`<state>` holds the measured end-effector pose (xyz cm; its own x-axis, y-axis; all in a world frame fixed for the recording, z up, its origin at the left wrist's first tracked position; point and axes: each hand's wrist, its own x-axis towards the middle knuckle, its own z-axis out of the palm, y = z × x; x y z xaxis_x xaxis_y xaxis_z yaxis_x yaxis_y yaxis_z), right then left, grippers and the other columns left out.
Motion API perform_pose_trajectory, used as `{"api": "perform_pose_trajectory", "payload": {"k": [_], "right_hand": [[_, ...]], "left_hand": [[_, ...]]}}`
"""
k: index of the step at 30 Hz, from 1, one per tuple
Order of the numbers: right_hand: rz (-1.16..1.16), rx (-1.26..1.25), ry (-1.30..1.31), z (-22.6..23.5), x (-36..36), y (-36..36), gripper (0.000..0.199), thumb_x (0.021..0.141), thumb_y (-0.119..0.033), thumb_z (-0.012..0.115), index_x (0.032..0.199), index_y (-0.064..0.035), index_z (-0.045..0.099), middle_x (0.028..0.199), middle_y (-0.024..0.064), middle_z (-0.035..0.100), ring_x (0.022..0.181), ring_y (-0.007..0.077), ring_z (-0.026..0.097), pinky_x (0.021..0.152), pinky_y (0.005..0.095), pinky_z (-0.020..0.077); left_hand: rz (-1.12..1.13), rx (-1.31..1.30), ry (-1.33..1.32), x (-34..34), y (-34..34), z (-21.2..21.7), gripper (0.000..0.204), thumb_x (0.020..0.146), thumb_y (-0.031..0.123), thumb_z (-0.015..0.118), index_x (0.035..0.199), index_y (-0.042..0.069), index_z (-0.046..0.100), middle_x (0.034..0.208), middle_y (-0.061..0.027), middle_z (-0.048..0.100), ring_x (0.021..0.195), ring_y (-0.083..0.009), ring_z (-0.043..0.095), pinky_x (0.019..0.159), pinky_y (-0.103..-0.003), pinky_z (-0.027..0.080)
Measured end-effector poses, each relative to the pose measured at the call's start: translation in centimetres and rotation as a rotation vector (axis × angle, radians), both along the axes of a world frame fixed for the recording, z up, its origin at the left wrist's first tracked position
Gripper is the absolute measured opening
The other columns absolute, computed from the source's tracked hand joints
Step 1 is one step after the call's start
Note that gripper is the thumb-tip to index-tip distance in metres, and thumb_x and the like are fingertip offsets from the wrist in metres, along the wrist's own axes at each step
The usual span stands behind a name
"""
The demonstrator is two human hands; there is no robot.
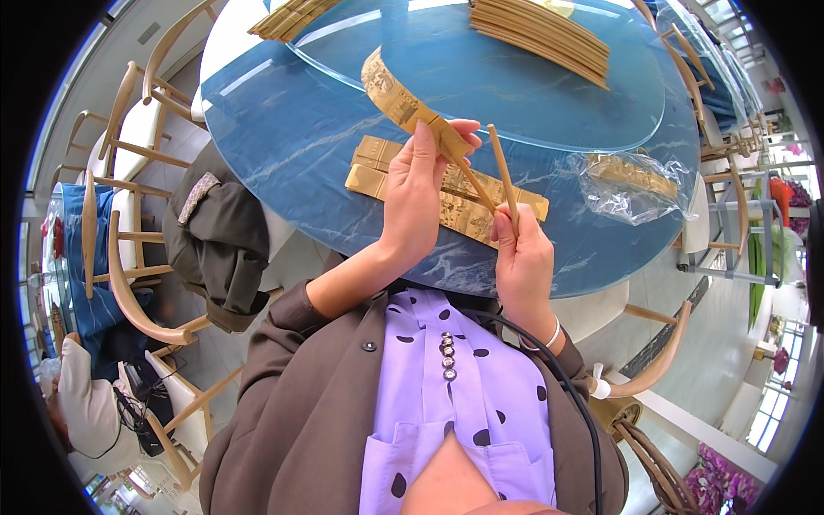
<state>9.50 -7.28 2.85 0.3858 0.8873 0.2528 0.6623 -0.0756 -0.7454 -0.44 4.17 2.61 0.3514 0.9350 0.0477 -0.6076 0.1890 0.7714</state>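
My left hand [416, 176] pinches a gold printed paper sleeve [393, 94] whose long end curls up and away to the far left. Two wooden chopsticks [501, 163] are gripped low down by my right hand [522, 257]. One chopstick points up free of the paper; the other slants left to the sleeve's near end by my left fingers. Whether its tip is inside the sleeve is hidden. Under my hands more flat gold sleeves [367, 178] lie on the blue round table [275, 146], some overlapping.
A clear plastic bag [601, 202] with gold sleeves in it lies at the table's right. On the glass turntable [412, 64] rest a large stack of chopsticks [541, 39] and another bundle [292, 19]. Wooden chairs [129, 257] stand around, one with a dark jacket [219, 236].
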Motion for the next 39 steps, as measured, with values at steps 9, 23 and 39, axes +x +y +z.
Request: {"api": "perform_pose_trajectory", "payload": {"k": [9,23,39], "right_hand": [[0.085,-0.007,0.004,1.4,1.7,0.8,0.013,0.102,-0.014,0.054,0.097,-0.0018,0.055,0.067,0.0105,0.057,0.056,0.0256,0.057,0.054,0.0343,0.0450],[0.144,0.026,-0.165,0.4,2.5,3.3,0.019,0.104,-0.019,0.051,0.097,-0.0022,0.056,0.072,0.0100,0.059,0.061,0.0280,0.059,0.056,0.0369,0.0462],[0.046,0.092,-0.332,-0.4,2.3,1.7,0.012,0.096,-0.015,0.063,0.095,-0.0036,0.065,0.086,0.0097,0.060,0.065,0.0291,0.061,0.056,0.0369,0.0476]], "left_hand": [[-0.017,0.098,0.128,-0.2,1.1,-0.3,0.045,0.109,0.036,0.039,0.109,0.001,0.067,0.098,-0.0037,0.068,0.076,-0.0045,0.047,0.073,-0.021,0.042],[0.008,0.013,0.088,0.1,2.0,-2.0,0.044,0.108,0.036,0.042,0.101,0.002,0.070,0.059,0.0103,0.030,0.053,-0.0003,0.024,0.048,-0.021,0.021],[-0.008,0.050,0.093,-0.7,1.8,-1.6,0.045,0.109,0.034,0.039,0.106,0.000,0.069,0.060,0.0107,0.031,0.053,0.0006,0.023,0.048,-0.020,0.021]]}}
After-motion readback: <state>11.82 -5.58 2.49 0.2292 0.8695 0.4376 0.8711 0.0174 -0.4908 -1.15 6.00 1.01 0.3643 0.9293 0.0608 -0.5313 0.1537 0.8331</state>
